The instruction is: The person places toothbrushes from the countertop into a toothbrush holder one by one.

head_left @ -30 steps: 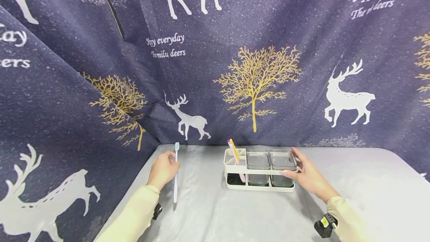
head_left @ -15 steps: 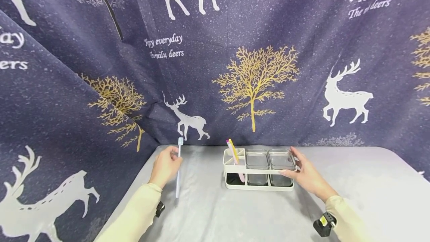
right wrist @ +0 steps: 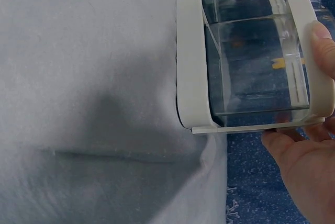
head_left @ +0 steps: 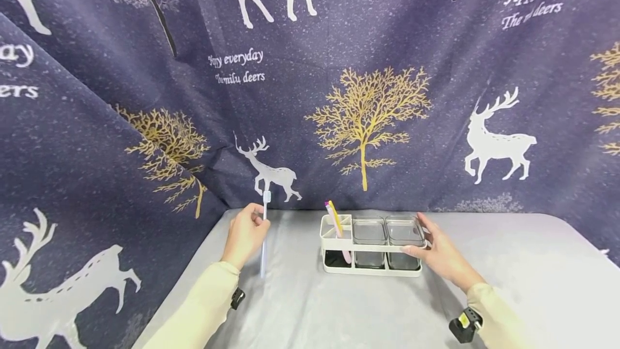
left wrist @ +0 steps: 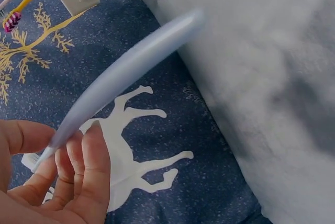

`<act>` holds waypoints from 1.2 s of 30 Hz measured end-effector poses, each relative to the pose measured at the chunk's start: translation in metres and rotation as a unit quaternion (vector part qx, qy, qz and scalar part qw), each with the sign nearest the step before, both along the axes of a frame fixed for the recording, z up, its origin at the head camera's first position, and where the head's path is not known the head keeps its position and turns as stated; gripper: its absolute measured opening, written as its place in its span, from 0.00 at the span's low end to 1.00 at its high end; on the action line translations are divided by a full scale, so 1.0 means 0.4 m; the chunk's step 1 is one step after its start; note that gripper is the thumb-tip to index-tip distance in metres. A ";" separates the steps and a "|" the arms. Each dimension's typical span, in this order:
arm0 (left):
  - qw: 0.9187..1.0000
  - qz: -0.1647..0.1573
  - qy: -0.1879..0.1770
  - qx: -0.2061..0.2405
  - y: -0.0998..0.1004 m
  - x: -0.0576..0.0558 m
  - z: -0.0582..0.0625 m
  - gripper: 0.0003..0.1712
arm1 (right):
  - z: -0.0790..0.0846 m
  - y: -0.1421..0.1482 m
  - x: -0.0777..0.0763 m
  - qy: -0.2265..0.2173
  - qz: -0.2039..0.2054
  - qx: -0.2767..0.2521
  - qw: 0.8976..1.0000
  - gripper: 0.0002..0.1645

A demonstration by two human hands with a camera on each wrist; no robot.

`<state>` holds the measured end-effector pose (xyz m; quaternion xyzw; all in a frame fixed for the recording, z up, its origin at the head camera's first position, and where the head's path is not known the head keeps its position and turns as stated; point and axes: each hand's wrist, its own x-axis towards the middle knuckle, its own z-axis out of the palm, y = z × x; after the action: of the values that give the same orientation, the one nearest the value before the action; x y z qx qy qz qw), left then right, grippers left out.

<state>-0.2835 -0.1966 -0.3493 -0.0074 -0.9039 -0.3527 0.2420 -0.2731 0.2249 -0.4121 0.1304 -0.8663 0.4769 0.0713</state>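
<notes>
My left hand (head_left: 246,237) pinches a pale blue toothbrush (head_left: 263,257) between thumb and fingers, bristle head up and handle hanging down. Close up in the left wrist view, the toothbrush handle (left wrist: 125,69) stretches away from the fingertips. At the right end of a white toothbrush rack (head_left: 378,249), my right hand (head_left: 444,256) grips the upper rim, thumb in front and fingers round the side. Two clear tumblers (head_left: 370,230) sit in the rack. A pink toothbrush (head_left: 347,257) and a yellow one (head_left: 335,212) lean in its divided left compartment.
The rack stands on a table with a light grey cover (head_left: 310,311). Behind and to the left hangs a dark blue cloth (head_left: 416,31) printed with deer and trees, meeting the table's back edge.
My left hand has carried the blue toothbrush a little right and up, turning its bristles more into view. My right hand stays on the rack, which appears still.
</notes>
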 end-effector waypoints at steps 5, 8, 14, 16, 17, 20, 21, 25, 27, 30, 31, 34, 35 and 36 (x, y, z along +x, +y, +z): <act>1.000 0.002 0.002 0.010 0.004 -0.001 0.009 0.13 | 0.003 -0.003 0.001 0.008 0.002 -0.002 1.000 0.60; 1.000 0.005 0.005 0.019 0.008 -0.003 0.013 0.12 | 0.004 -0.004 0.000 0.016 0.003 -0.001 1.000 0.60; 0.999 0.007 0.033 0.038 0.018 -0.003 0.025 0.12 | 0.008 -0.006 0.000 0.026 0.004 -0.004 1.000 0.59; 0.998 0.008 0.043 0.041 0.020 -0.003 0.028 0.13 | 0.009 -0.006 0.000 0.028 0.004 -0.002 1.000 0.60; 0.998 0.008 0.047 0.044 0.021 -0.002 0.030 0.13 | 0.009 -0.007 0.000 0.028 0.004 -0.001 1.000 0.60; 0.997 0.005 0.053 0.052 0.025 -0.001 0.035 0.12 | 0.007 -0.008 0.000 0.029 0.003 0.001 1.000 0.60; 0.997 0.004 0.054 0.056 0.027 -0.001 0.036 0.12 | 0.006 -0.009 0.000 0.028 0.002 0.001 1.000 0.60; 0.996 0.003 0.060 0.071 0.034 0.000 0.041 0.11 | 0.000 -0.010 -0.001 0.025 0.000 0.002 1.000 0.60; 0.995 0.005 0.061 0.080 0.038 0.000 0.044 0.11 | -0.003 -0.010 -0.002 0.022 0.001 -0.002 1.000 0.61; 0.994 0.004 0.061 0.093 0.048 0.001 0.049 0.11 | -0.006 -0.005 -0.003 0.013 0.001 -0.007 1.000 0.62; 0.993 0.002 0.063 0.096 0.051 0.000 0.051 0.10 | -0.007 -0.003 -0.003 0.009 0.001 -0.008 1.000 0.62; 0.992 -0.005 0.074 0.100 0.060 0.003 0.054 0.10 | -0.007 0.001 -0.003 0.001 0.001 -0.006 1.000 0.62; 0.992 -0.007 0.079 0.101 0.062 0.004 0.054 0.10 | -0.006 0.001 -0.003 0.002 0.001 -0.004 1.000 0.62; 0.991 -0.008 0.083 0.102 0.065 0.007 0.054 0.09 | -0.004 0.000 -0.003 0.005 0.003 -0.001 1.000 0.62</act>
<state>-0.2809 -0.1708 -0.3275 -0.0197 -0.8399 -0.4430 0.3129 -0.2745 0.2248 -0.4139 0.1350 -0.8650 0.4774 0.0743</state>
